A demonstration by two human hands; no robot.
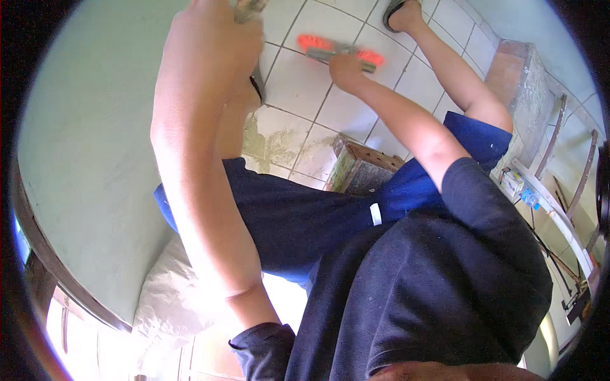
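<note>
Wall: a smooth pale-green surface (95, 140) rose at the person's left.
Floor: square white tiles (305, 82) carried a greenish smear.
Left hand (213, 38): it was raised before the wall, near a grey-brown object (250, 9) (the frame cut both off, so I could not tell the grip).
Right hand (348, 71): it was clamped mid-length on the tool.
Tool: a long, bright-orange-and-grey implement (318, 46) showed against the tiles, between the feet.

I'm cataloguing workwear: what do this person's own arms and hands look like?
The left sleeve and right sleeve are short, dark and plain-looking. Below them, the forearms are bare; the left hand and right hand appear ungloved.
</note>
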